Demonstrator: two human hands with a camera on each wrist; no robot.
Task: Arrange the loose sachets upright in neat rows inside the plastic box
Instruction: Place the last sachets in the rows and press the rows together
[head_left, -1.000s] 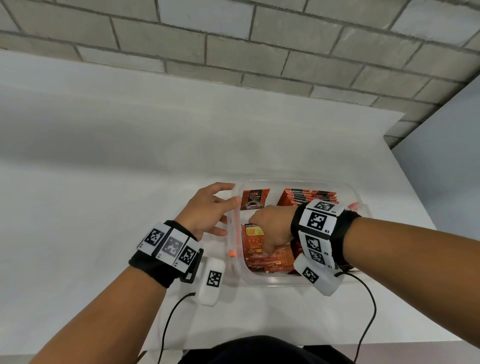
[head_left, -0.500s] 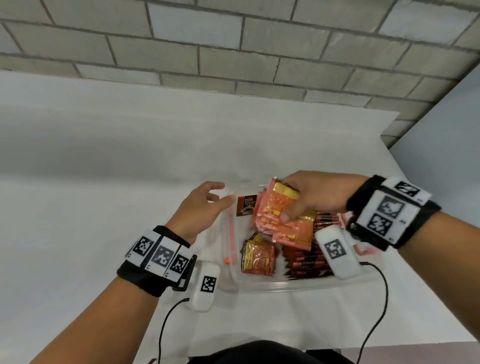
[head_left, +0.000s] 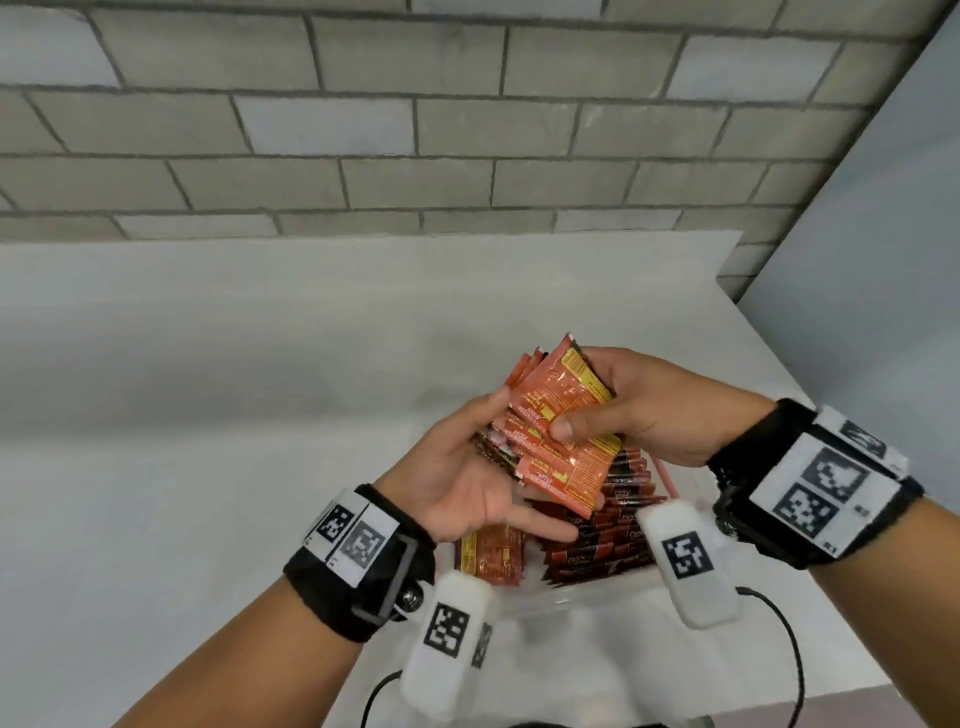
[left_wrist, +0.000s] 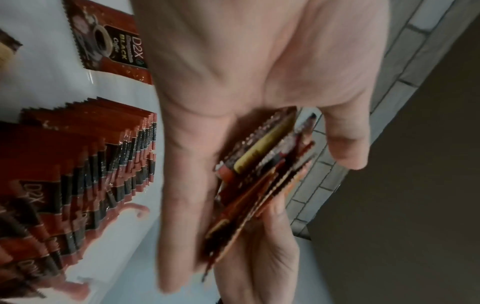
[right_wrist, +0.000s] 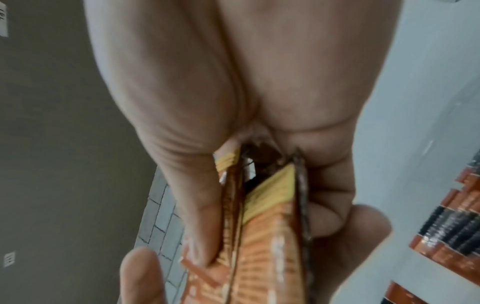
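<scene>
Roughly midway, by the look of it. Already standing in a tidy overlapping row inside the clear plastic box (head_left: 582, 597): dark red-and-black coffee sachets (head_left: 613, 525). Still loose: an orange foil sachet with a yellow band (head_left: 491, 556) lying flat on the box floor, plus a fanned bundle of orange sachets (head_left: 558, 431) held up above the box. Right hand (head_left: 654, 410) clamped on that bundle, thumb across the front, fingers behind. Left hand (head_left: 467, 478) opened out flat, palm up, straight fingers under the bundle's lower edge, supporting rather than clasping. Left to do, judging from this: squaring the bundle and standing it on edge as a second row, then the flat one.

From the head view alone: the whole layout on the white worktop (head_left: 208, 415). From the left wrist only: one dark sachet printed with a coffee cup (left_wrist: 109, 39) lying flat apart from the row, hidden overhead behind hands. From the right wrist only: gaps between the bundle's edges, so not yet aligned.
</scene>
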